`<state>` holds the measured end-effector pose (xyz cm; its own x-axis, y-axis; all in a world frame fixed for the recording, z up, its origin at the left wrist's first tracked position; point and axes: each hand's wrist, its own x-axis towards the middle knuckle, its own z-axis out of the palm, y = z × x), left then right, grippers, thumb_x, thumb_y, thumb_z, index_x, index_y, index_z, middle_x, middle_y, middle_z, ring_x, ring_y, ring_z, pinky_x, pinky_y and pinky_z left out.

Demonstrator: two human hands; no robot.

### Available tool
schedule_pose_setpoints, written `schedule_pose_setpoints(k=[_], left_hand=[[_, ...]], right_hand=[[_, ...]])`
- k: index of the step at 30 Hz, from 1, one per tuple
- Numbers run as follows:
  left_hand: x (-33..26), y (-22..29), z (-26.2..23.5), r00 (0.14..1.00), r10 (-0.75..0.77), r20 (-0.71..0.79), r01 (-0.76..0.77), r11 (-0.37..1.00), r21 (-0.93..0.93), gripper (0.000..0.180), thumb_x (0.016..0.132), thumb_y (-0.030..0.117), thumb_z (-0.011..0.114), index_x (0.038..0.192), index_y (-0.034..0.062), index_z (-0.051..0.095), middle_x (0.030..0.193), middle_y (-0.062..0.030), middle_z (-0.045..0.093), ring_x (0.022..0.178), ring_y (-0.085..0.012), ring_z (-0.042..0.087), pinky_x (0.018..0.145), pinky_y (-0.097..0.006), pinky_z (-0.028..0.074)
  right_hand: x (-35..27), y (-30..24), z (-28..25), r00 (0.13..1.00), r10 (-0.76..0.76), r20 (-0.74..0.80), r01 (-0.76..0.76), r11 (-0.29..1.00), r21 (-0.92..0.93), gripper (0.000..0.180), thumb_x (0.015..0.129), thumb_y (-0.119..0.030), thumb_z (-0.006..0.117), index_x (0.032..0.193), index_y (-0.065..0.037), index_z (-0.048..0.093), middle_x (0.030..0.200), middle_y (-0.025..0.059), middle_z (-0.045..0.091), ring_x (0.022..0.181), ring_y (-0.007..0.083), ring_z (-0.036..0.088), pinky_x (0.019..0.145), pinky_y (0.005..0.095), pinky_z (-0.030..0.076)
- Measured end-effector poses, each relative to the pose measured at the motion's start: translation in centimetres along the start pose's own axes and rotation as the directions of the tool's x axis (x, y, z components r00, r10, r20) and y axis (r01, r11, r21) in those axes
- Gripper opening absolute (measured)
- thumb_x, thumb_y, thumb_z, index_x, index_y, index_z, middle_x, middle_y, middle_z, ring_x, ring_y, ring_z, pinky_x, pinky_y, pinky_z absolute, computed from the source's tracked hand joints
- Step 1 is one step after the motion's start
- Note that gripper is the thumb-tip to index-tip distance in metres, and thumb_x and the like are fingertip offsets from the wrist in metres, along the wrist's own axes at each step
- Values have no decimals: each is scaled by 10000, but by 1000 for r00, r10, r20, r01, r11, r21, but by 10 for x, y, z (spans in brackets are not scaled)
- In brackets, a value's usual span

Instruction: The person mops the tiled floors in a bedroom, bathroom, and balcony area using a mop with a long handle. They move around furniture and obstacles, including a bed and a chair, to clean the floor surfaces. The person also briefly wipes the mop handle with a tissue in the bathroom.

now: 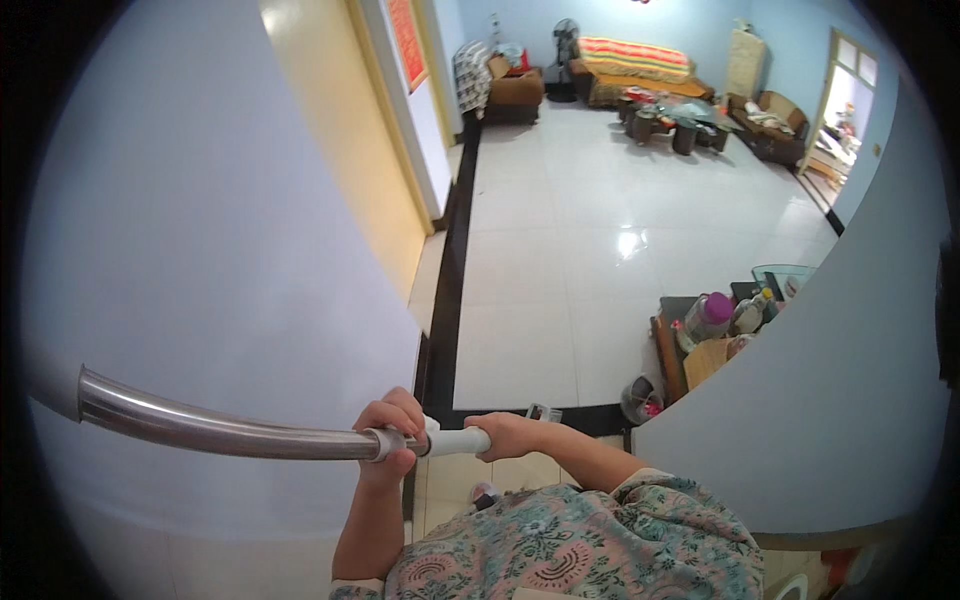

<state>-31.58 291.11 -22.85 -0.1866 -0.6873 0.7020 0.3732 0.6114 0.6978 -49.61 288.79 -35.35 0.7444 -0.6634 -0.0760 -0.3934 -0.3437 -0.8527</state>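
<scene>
A shiny metal pole (230,430) stretches sideways in front of me, its left end close to the pale wall. My left hand (393,425) is closed around the white collar at the pole's right part, with a short dark, thinner section beside it. Farther right, my right hand (508,438) is wrapped around the end of the white plastic grip (455,441). Both forearms come up past my patterned clothing (570,540). What is at the pole's left end cannot be made out.
Pale walls (220,250) stand close on both sides. Ahead lies a glossy tiled floor (560,260) with a black border. At right are a cabinet (668,352) with a purple-lidded jar (709,315) and a waste bin (638,400). Sofas and a coffee table (685,115) stand far off.
</scene>
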Motion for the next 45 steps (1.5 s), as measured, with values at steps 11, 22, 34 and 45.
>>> schedule_pose_setpoints(k=[11, 22, 34, 45], left_hand=[[166, -106, -78, 957, 161, -243, -154, 987, 47, 221, 769, 149, 616, 688, 94, 418, 499, 0, 438, 471, -91, 392, 460, -212, 296], [316, -265, -100, 949, 114, -293, -39, 968, 248, 149, 706, 77, 530, 643, 105, 396, 531, 14, 346, 512, -68, 322, 488, -204, 245], [433, -393, -182, 875, 148, -461, 15, 944, 331, 120, 732, 19, 569, 702, 71, 465, 603, 2, 436, 531, -63, 399, 499, -218, 309], [544, -472, -310, 861, 71, -504, 174, 889, 423, 135, 748, -44, 538, 708, 55, 455, 593, -14, 471, 490, -65, 424, 460, -212, 336]], right_hand=[[120, 21, -121, 852, -102, -514, 18, 986, -167, 486, 735, -189, 676, 1164, -92, 469, 1192, 139, 472, 1086, 300, 468, 897, 375, 411], [119, 174, -291, 788, 261, -557, -308, 951, 10, 232, 824, -181, 560, 1026, -68, 579, 971, 110, 598, 895, 266, 579, 787, 351, 460], [331, 204, -430, 923, -73, -377, 16, 988, -153, 545, 787, -143, 584, 1288, -116, 371, 1231, 124, 446, 1123, 321, 427, 923, 386, 389], [545, 217, -516, 916, -339, -216, 311, 938, -153, 630, 772, -129, 625, 1321, -48, 325, 1183, 187, 483, 1096, 344, 455, 931, 394, 379]])
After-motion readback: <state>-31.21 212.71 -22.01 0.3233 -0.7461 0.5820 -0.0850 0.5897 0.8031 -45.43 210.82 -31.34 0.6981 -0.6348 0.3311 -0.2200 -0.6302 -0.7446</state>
